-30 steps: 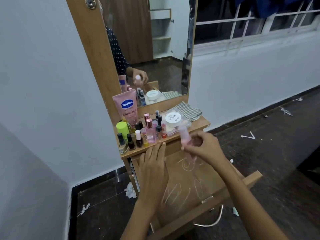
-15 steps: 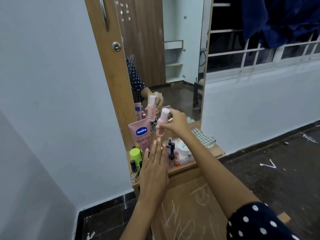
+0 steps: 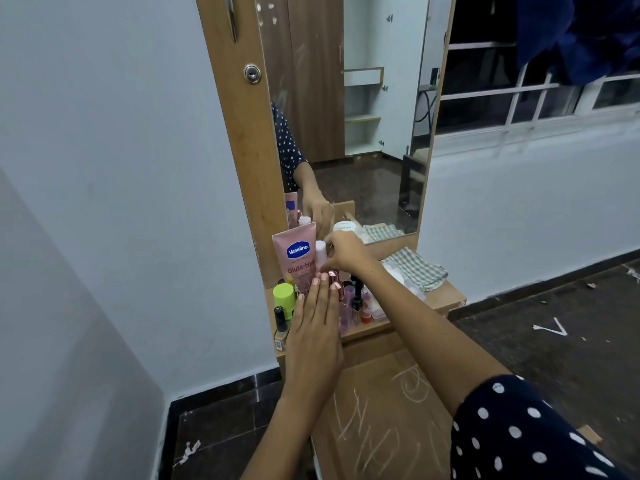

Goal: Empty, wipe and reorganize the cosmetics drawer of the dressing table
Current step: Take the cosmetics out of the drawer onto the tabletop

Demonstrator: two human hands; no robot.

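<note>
barred window, littered dark floor

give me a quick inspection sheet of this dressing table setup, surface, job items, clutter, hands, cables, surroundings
surface: wooden dressing table shelf below the mirror, crowded on its left half; open wooden drawer below it holds nothing visible, chalk-like scribbles on its bottom
job's things: pink Vaseline tube standing against the mirror frame; pale pink bottle with white cap beside it; lime green capped bottle; cluster of small nail polish bottles; white round jar, partly hidden
clutter: checked cloth on the shelf's right side
hands: right hand grips the pale pink bottle; left hand flat, fingers straight, in front of the bottles
cables: nothing seen
surroundings: white walls, barred window, dark floor with white paper scraps
</note>
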